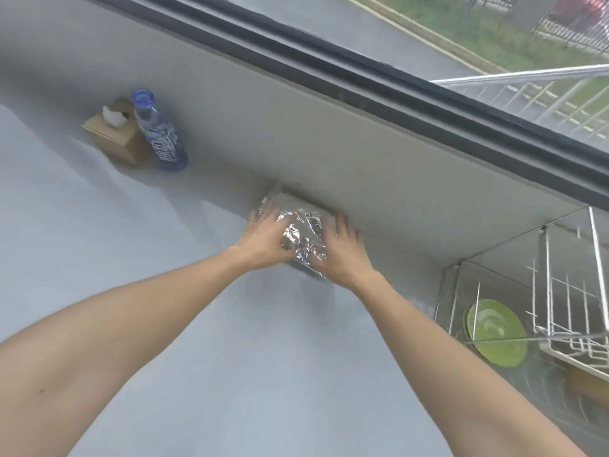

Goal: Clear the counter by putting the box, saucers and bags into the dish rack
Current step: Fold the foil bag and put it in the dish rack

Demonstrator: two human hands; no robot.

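The counter [138, 291] fills most of what I see, pale grey and nearly bare, running back to the low wall [329, 153] under the window. At its right end stands the dish rack [560, 291], white wire with a metal frame, and a green saucer [494, 338] already lies flat in its lower level. Something brown sits low in the rack beyond it, but it is too blurred for me to name (it may be the box, I cannot say). So I judge part of the clearing done.

Far left at the back, a brown tissue box [112, 136] and a blue water bottle [161, 140] stand touching each other. I doubt they are part of my job.

What is left, as far as I can see, is the pile of silver foil bags [304, 237] pushed against the wall, well apart from the rack. My left hand [267, 239] is clamped on its left side, fingers spread and curled over the crinkled foil. My right hand [342, 252] presses on the right side, fingers stretched toward the wall. Both are holding the pile between them, and it rests on the counter, not yet lifted.

Next, I think, comes a lift and a carry rightward into the rack. The slippery foil could slide apart if I squeeze unevenly.
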